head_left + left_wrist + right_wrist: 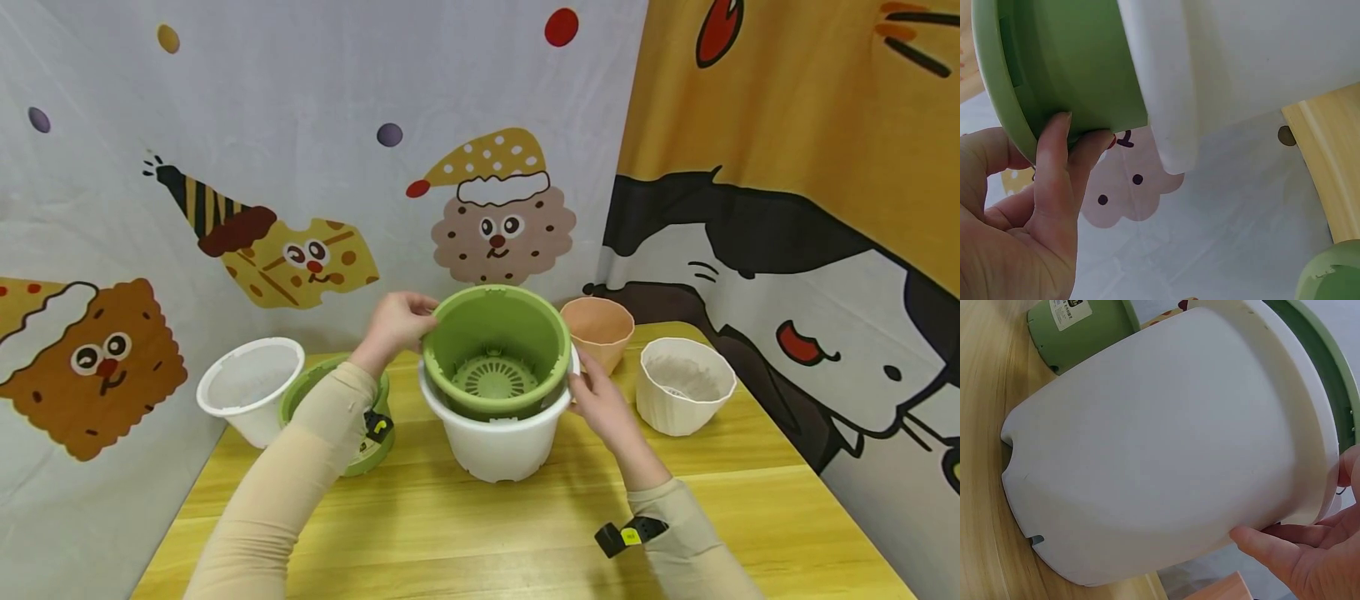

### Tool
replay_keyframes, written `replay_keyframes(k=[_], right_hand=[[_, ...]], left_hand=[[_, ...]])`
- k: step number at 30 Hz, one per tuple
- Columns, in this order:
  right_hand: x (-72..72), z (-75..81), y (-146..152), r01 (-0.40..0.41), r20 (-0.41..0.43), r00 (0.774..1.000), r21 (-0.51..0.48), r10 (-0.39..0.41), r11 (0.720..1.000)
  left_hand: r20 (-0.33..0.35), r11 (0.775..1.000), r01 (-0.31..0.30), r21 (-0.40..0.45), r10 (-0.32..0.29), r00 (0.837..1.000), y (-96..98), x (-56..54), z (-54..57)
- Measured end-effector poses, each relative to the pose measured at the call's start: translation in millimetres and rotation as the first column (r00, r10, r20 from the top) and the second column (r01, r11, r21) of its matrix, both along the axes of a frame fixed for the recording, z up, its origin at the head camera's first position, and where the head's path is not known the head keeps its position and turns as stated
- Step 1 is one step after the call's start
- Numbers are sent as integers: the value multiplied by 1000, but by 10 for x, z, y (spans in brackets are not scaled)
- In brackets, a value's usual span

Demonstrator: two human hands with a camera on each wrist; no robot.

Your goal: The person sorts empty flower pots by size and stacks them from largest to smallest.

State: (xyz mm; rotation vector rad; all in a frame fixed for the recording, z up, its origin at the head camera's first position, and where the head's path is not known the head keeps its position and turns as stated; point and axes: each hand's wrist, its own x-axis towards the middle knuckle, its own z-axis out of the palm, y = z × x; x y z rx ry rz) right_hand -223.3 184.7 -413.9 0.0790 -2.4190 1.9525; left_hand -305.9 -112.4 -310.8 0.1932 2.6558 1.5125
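At the middle of the table, a green plant pot with a slotted bottom sits partly inside a larger white plant pot. My left hand pinches the green pot's rim at its left; in the left wrist view, the thumb and fingers of the left hand lie on both sides of that rim. My right hand holds the white pot's rim on the right. The right wrist view has the right hand at the rim of the white pot, whose notched base is on or close to the wood.
Left of the nested pots stand another white pot and a green pot, partly behind my left forearm. To the right are an orange pot and a cream pot. Printed cloth hangs behind the wooden table.
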Motion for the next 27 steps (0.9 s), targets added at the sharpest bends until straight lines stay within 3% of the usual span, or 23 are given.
replay_keyframes(k=[14,27], right_hand=[[1,-12,-14,-1,-14,1000,-12,1,1000],[26,-3,-20,-3,-34,999,-15,2,1000]], left_hand=[[30,1000,-5,-13,6,1000,29,-12,-136],[1,998,-1,-57,1,1000,20,-12,-220]])
